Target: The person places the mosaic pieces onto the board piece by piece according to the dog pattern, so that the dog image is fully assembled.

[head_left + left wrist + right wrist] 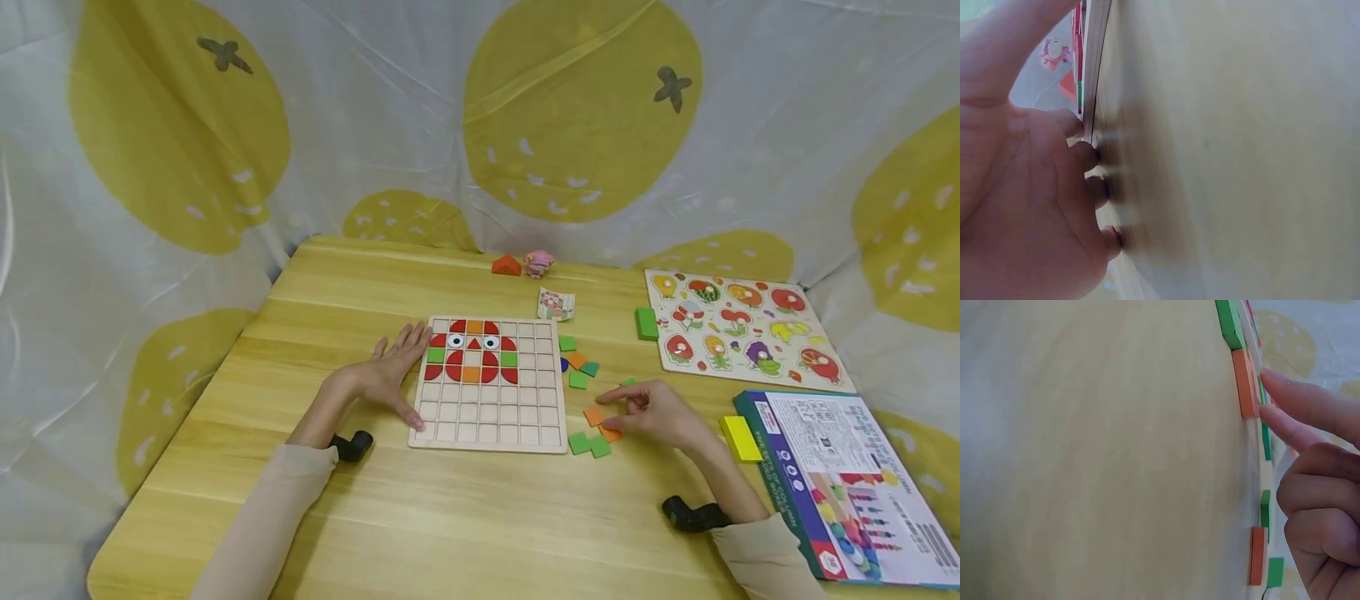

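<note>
A wooden grid board [498, 427] lies on the table, with red, green, orange and eye-printed tiles forming a figure in its upper left. My left hand [390, 375] is spread along the board's left side, its thumb over the lower left corner. In the left wrist view, the left hand's [1029, 194] fingertips reach the board's edge [1094, 69]. Beside the board my right hand [660, 412] hovers low over loose orange tiles [594, 416], index finger and thumb apart. The right wrist view shows these fingertips close to an orange tile [1245, 384]; contact is unclear.
More loose tiles, including a green tile [577, 380], lie right of the board. A small pattern card [557, 304], pink figurine [538, 263] and red triangular block [506, 265] stand behind. Rightward are a fruit puzzle board [731, 325], green block [647, 323], yellow block [741, 439] and printed box [847, 483].
</note>
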A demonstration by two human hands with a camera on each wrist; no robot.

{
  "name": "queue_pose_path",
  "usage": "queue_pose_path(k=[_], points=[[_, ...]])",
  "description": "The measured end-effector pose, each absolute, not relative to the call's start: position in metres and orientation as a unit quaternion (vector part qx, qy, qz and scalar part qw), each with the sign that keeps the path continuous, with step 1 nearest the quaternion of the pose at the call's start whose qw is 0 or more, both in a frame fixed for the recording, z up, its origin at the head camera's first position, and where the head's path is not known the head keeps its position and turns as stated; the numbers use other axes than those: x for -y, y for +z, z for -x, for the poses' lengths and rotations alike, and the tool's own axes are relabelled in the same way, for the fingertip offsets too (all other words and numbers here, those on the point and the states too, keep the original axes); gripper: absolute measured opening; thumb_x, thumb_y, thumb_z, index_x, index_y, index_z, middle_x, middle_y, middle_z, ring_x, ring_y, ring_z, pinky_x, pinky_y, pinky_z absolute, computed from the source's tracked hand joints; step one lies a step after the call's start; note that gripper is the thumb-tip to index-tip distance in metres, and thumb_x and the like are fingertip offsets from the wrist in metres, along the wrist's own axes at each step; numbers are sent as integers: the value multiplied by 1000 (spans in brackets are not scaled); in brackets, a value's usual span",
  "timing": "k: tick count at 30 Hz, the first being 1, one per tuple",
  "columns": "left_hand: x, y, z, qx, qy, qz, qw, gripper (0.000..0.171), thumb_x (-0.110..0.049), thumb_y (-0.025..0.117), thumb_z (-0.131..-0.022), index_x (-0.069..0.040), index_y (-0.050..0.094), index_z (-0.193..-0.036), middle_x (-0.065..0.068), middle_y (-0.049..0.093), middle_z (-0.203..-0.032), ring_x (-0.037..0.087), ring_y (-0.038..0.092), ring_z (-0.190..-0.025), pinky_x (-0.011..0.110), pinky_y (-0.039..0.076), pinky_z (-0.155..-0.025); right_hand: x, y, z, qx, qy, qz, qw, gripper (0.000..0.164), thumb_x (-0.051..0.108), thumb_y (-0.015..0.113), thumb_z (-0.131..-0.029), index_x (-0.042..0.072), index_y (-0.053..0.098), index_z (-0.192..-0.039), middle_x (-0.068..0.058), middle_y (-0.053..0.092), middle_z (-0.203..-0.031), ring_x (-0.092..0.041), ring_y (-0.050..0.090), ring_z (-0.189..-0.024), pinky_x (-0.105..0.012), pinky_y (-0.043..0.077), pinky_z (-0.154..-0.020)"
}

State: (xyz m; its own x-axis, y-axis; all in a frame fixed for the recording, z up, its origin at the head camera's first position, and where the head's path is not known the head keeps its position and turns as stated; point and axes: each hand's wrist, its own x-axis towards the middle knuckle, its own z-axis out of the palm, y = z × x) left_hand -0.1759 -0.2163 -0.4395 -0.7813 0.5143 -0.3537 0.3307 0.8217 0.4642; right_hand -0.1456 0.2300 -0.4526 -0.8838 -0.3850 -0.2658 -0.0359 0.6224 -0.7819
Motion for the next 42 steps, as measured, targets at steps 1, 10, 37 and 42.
queue_pose_path(k=[1, 10, 37, 42], points=[[216, -439, 176, -924, 191, -228, 239, 150, -60, 86, -52, -10, -12, -154, 13, -22, -161, 38, -18, -149, 66, -8, -116, -229, -453, 146, -877, -416, 121, 208, 31, 26, 80, -78, 16, 74, -107, 2, 33, -60, -8, 32, -54, -23, 25, -47], [218, -437, 178, -923, 193, -224, 247, 150, -60, 86, -52, -11, -13, -154, 14, -23, -160, 37, -19, -148, 66, -9, -116, -211, -447, 176, -871, -449, 87, 179, 30, 22, 78, -80, 11, 73, -108, 4, 32, -57, -8, 28, -50, -22, 24, -46], [217, -441, 178, -921, 195, -223, 254, 151, -60, 86, -52, -13, -15, -154, 12, -26, -160, 36, -21, -148, 64, -10, -116, -163, -432, 180, -868, -435, 126, 204, 24, 16, 75, -83, 8, 70, -105, 3, 33, -59, -11, 29, -51, -22, 25, -48], [217, -440, 178, -922, 188, -224, 253, 151, -61, 86, -52, -13, -15, -154, 12, -26, -160, 35, -21, -148, 64, -10, -117, -111, -426, 168, -854, -453, 131, 222, 20, 18, 79, -80, 14, 73, -98, 3, 33, -55, -11, 26, -49, -22, 25, -47]])
